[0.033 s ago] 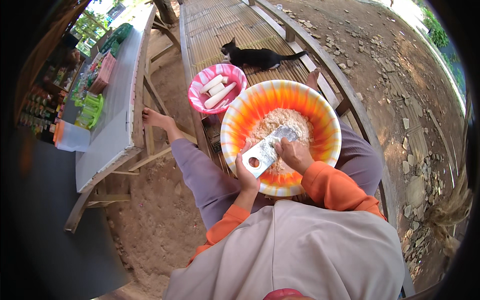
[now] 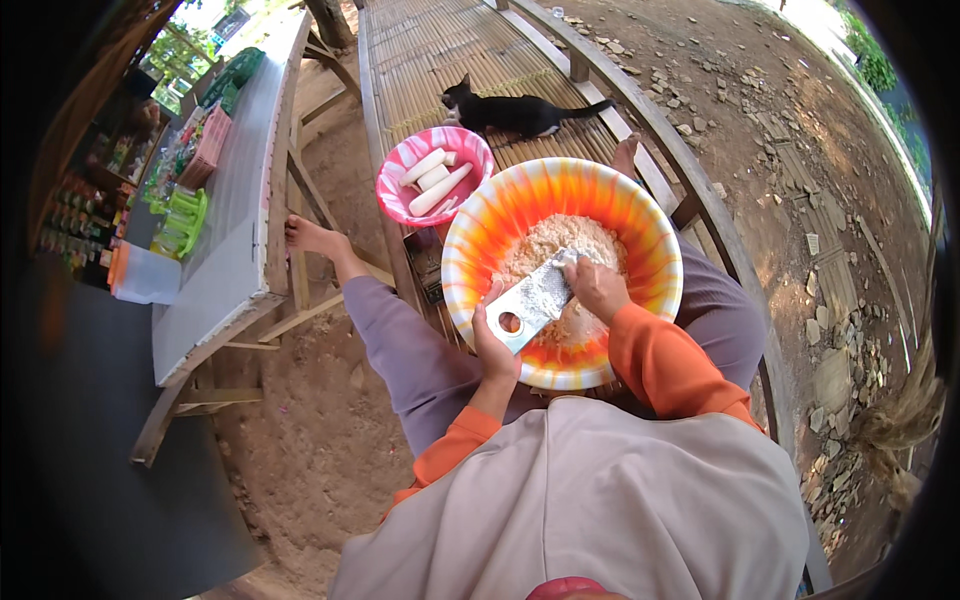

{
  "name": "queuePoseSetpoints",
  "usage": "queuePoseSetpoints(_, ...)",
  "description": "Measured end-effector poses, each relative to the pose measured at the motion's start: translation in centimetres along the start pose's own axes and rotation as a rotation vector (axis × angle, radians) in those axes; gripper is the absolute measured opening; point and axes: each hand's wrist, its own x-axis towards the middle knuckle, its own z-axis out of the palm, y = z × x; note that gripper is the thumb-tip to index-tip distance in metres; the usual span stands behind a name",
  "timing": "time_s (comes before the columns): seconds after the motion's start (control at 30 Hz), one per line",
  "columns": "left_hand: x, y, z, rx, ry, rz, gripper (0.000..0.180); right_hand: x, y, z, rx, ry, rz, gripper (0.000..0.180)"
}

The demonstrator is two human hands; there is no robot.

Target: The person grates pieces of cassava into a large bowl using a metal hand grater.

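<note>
My left hand (image 2: 492, 345) is closed around the near end of a flat metal grater (image 2: 540, 298), beside its round hole. The grater lies tilted over a large orange, yellow and white basin (image 2: 480, 225), its rough face coated with white pulp. At the grater's far end my right hand (image 2: 598, 287) presses down with curled fingers; what they hold is mostly hidden, with a whitish bit at the fingertips. Pale grated pulp (image 2: 575, 240) heaps in the basin. Beyond it on the left, a pink and white bowl (image 2: 395, 170) holds several peeled white roots (image 2: 447, 188).
A black and white cat (image 2: 515, 112) is on the slatted bamboo bench (image 2: 430, 50) behind the bowl. Left of the bench stands a table (image 2: 225, 230) with a pink basket (image 2: 207, 145), a green rack (image 2: 182, 220) and a plastic box (image 2: 148, 275). A wooden rail (image 2: 650, 110) runs along the right.
My right hand has slid up the grater toward its far end, uncovering more of the pulp-coated face. My left hand keeps its hold, and the bowl and cat stay in place.
</note>
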Motion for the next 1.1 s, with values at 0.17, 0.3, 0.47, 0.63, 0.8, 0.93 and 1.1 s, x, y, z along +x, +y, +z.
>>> queuePoseSetpoints(0.17,0.2,0.0,0.0,-0.002,0.009,0.009,0.052,2.0,1.8,2.1,-0.048,0.203,-0.12,0.033)
queuePoseSetpoints(0.3,0.3,0.1,-0.2,-0.047,0.003,0.009,0.052,-2.4,-3.7,-1.5,0.016,-0.141,-0.073,0.037)
queuePoseSetpoints(0.47,0.3,0.3,0.6,-0.019,0.002,-0.003,0.052,1.7,0.3,-0.2,-0.007,-0.026,0.065,0.041)
queuePoseSetpoints(0.63,0.7,-0.1,-0.8,-0.033,0.003,0.008,0.051,0.2,-1.6,0.6,-0.002,0.052,-0.102,0.032)
queuePoseSetpoints(0.8,0.2,-0.1,0.0,-0.01,-0.016,0.032,0.052,-1.5,-1.6,-1.6,-0.085,-0.105,-0.033,0.037)
queuePoseSetpoints(0.93,0.4,-0.2,0.1,-0.004,-0.04,0.029,0.052,2.0,4.2,1.8,-0.015,0.07,0.035,0.035)
queuePoseSetpoints(1.1,0.2,0.0,-0.2,-0.027,-0.013,0.024,0.053,-2.4,-3.5,-2.2,0.032,-0.178,-0.036,0.035)
